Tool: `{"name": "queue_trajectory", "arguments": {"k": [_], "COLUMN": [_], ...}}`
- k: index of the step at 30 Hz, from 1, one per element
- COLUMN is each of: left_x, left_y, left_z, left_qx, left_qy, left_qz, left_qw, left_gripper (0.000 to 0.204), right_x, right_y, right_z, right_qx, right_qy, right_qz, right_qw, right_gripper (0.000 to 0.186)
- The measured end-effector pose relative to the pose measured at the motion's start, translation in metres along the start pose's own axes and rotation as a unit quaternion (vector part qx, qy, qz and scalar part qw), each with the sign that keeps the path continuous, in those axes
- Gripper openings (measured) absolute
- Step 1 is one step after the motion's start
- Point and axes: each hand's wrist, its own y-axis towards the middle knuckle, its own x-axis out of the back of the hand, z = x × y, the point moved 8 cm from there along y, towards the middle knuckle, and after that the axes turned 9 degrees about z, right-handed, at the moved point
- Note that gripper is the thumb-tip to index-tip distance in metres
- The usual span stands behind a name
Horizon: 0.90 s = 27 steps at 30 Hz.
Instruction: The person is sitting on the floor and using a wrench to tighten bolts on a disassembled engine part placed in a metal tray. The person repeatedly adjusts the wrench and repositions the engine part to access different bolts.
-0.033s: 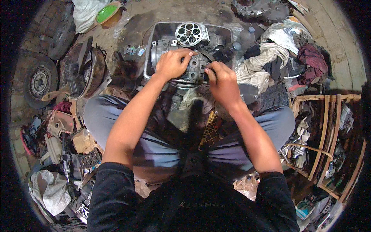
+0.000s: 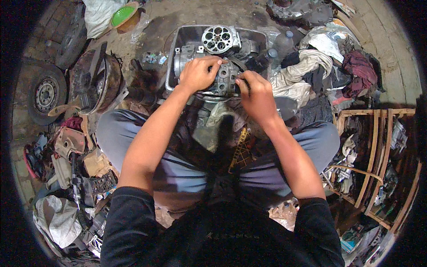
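Note:
A grey cast-metal cylinder housing (image 2: 226, 80), with round holes in its side, lies across the near part of a dark plastic tub (image 2: 171, 66). My left hand (image 2: 200, 73) is closed over its top left, the thumb pointing to the right along the metal. At the right end, my right hand (image 2: 255, 91) has its thumb and fingers pinched together against the housing. Whatever small thing those fingertips may hold is hidden. Just beyond stands a round metal cylinder block (image 2: 218, 39) with several bores. Another metal casting (image 2: 183, 58) shows left of my left hand.
Clear plastic bottles (image 2: 283, 41) and crumpled cloths (image 2: 304, 71) lie right of the tub. A wheel (image 2: 45, 95) and a rusty drum (image 2: 106, 82) are on the left. Metal scrap (image 2: 71, 142) crowds my left knee, and a wooden rack (image 2: 376, 151) stands at the right. Farther back is a green-lined bowl (image 2: 124, 17).

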Motion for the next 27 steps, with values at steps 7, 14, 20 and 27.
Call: {"name": "queue_trajectory", "arguments": {"k": [7, 14, 20, 27], "left_x": [0.006, -0.001, 0.001, 0.003], "left_y": [0.002, 0.003, 0.003, 0.003], "left_z": [-0.016, -0.008, -0.010, -0.012], "left_qx": [-0.016, 0.011, -0.001, 0.007], "left_qy": [-0.017, -0.017, -0.011, -0.016], "left_qz": [0.002, 0.024, 0.011, 0.024], "left_qw": [1.000, 1.000, 1.000, 1.000], "left_gripper": [0.028, 0.028, 0.028, 0.030], "right_x": [0.005, -0.010, -0.029, -0.002], "right_y": [-0.002, -0.009, -0.022, -0.020], "right_z": [-0.008, -0.019, -0.082, -0.067], "right_qx": [-0.028, -0.036, -0.311, -0.265], "right_qy": [0.029, 0.025, 0.387, 0.300], "right_qz": [-0.020, -0.016, 0.001, -0.004], "right_qw": [0.999, 0.999, 0.868, 0.917], "right_gripper": [0.008, 0.009, 0.014, 0.014]}}
